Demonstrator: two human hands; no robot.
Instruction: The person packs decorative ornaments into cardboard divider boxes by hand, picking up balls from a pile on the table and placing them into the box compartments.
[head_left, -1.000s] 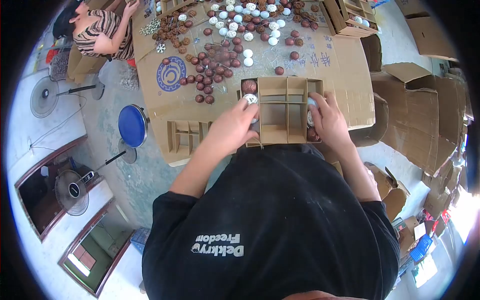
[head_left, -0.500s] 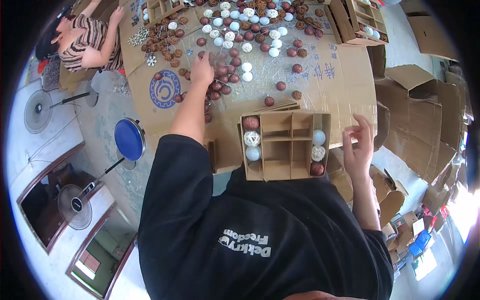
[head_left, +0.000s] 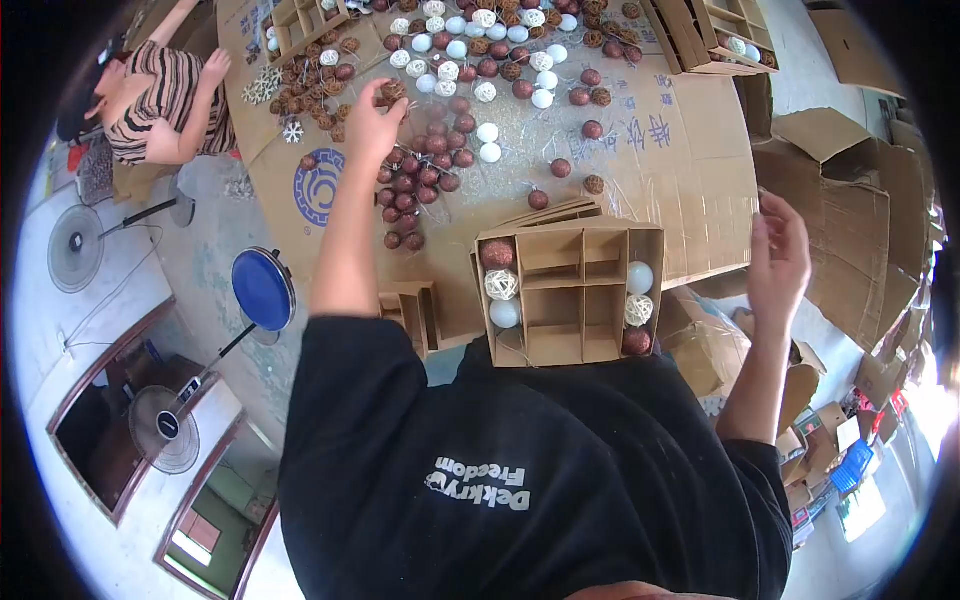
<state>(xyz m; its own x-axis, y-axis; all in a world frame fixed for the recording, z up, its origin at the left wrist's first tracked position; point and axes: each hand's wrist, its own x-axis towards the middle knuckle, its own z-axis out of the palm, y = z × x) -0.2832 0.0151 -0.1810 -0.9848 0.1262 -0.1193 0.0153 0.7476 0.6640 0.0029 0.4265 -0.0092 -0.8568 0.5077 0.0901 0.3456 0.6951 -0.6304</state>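
Note:
My left hand (head_left: 372, 130) reaches over the table, thumb and fingers closed around a brown wicker ball (head_left: 393, 92). Just below it lies a cluster of dark red glitter balls (head_left: 408, 185). Close to my chest stands a divided cardboard box (head_left: 555, 308). Its left column holds a red glitter ball (head_left: 497, 254), a white wicker ball (head_left: 502, 285) and a pale ball (head_left: 505, 314). Down its right column sit a pale ball (head_left: 639, 277), a white wicker ball (head_left: 638, 310) and a red ball (head_left: 636, 342). My right hand (head_left: 782, 255) hovers right of the box, fingers loosely apart, holding nothing.
Mixed balls cover the far part of the cardboard-topped table (head_left: 690, 150). More divided boxes (head_left: 715, 45) stand at the far right. Snowflake ornaments (head_left: 263, 87) lie at the left, near another person (head_left: 165, 105). Large cartons (head_left: 830, 200) and a blue round stool (head_left: 263, 289) flank the table.
My left hand has shifted left and away from the red balls, and a brown wicker ball now shows in its fingers. My right hand has moved right, farther from the box.

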